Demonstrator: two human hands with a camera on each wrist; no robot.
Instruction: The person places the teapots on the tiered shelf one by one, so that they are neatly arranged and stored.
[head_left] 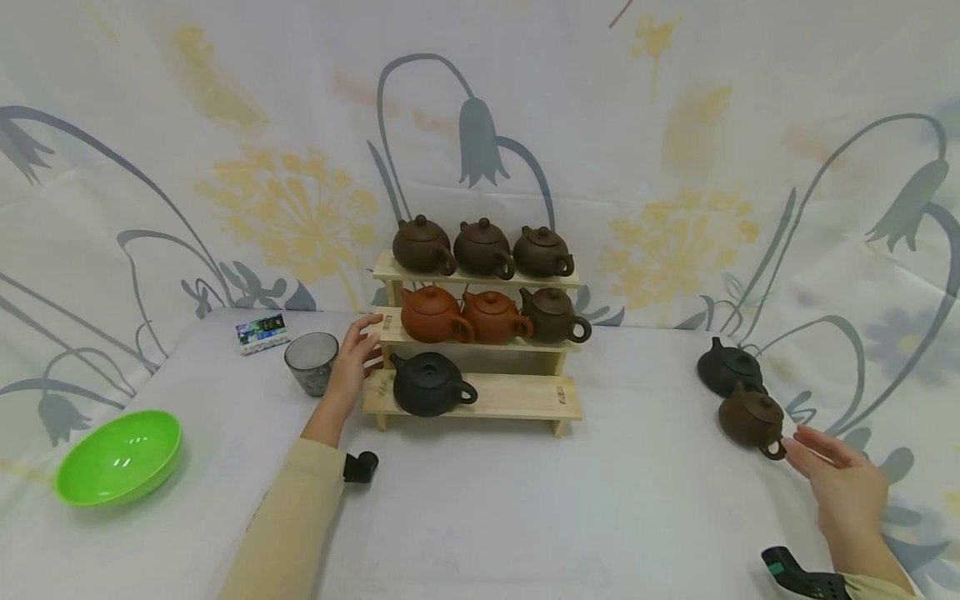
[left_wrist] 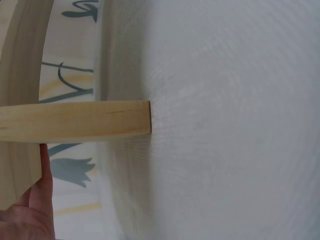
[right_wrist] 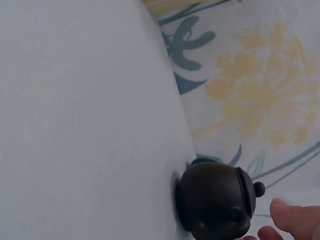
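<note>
A wooden stepped stand (head_left: 517,396) holds several small teapots. My left hand (head_left: 348,367) is at its left end, fingers touching the end of the middle shelf; in the left wrist view this hand (left_wrist: 30,215) is partly hidden behind a board (left_wrist: 20,170). On the right, a dark brown teapot (head_left: 750,417) stands on the table with its handle toward my right hand (head_left: 843,479). The fingertips are at the handle, fingers loosely spread. In the right wrist view the thumb (right_wrist: 287,215) is apart from the teapot (right_wrist: 212,195). A black teapot (head_left: 727,368) sits right behind the brown one.
Dark brown teapots (head_left: 422,246) line the top shelf. Two reddish teapots (head_left: 431,315) and a brown one (head_left: 553,317) share the middle. A black teapot (head_left: 427,385) is on the bottom shelf. Left are a green bowl (head_left: 120,458), grey glass (head_left: 311,364) and small patterned box (head_left: 262,334).
</note>
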